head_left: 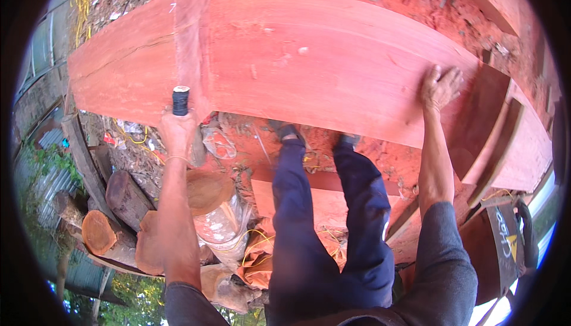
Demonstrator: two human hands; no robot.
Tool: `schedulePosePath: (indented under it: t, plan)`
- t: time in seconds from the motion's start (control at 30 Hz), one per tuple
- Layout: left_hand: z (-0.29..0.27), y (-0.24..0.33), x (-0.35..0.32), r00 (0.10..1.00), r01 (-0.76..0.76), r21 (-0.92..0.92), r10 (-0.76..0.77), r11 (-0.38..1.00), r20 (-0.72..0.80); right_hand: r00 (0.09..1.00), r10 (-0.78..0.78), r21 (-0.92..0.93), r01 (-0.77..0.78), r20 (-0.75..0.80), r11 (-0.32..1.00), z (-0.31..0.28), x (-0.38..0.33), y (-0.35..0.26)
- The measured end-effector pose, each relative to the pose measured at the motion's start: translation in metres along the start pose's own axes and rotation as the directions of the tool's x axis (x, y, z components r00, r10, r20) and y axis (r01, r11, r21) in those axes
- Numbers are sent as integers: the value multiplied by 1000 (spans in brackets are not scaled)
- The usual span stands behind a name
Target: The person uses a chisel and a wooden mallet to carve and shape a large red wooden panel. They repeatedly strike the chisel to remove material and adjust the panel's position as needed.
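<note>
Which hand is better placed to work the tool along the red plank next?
Left. The left hand grips the dark-handled tool at the red plank's near edge; the right hand lies flat on the plank, apparently steadying it.

The left hand [176, 128] grips a black-handled tool [180, 100]; the right hand [441, 87] presses flat on the red plank [309, 58].

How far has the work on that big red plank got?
The wide red plank already looks sawn flat, with a darker band across it near its left end. In hand: the left hand grips a dark-handled tool at the near edge below that band, while the right hand presses the plank flat. What remains cannot be judged.
</note>
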State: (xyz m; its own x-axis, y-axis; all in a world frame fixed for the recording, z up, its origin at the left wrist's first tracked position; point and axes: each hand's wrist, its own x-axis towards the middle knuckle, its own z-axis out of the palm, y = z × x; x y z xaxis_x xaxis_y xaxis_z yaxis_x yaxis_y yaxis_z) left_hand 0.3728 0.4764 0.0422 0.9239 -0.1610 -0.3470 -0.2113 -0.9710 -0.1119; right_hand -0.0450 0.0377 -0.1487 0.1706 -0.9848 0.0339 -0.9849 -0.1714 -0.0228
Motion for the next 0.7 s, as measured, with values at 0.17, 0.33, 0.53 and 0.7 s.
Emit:
schedulePosePath:
  t: [0.17, 0.33, 0.53, 0.7]
  plan:
    - [-5, 5, -5, 999, -40, -35, 39, 999, -19, 968, -236, 230, 248, -80, 941, 25, -15, -118]
    - [-3, 3, -3, 1000, -10, 14, 10, 1000, 7, 835, -507, 352, 550, -212, 758, 26, -51, -302]
    - [5, 2, -5, 995, -13, -43, 9, 999, -102, -79, -987, 729, 667, -137, -154, -73, -249, -313]
    - [-6, 5, -4, 1000, -11, -50, 12, 999, 6, -268, -945, 779, 545, -190, -311, -90, -277, -292]
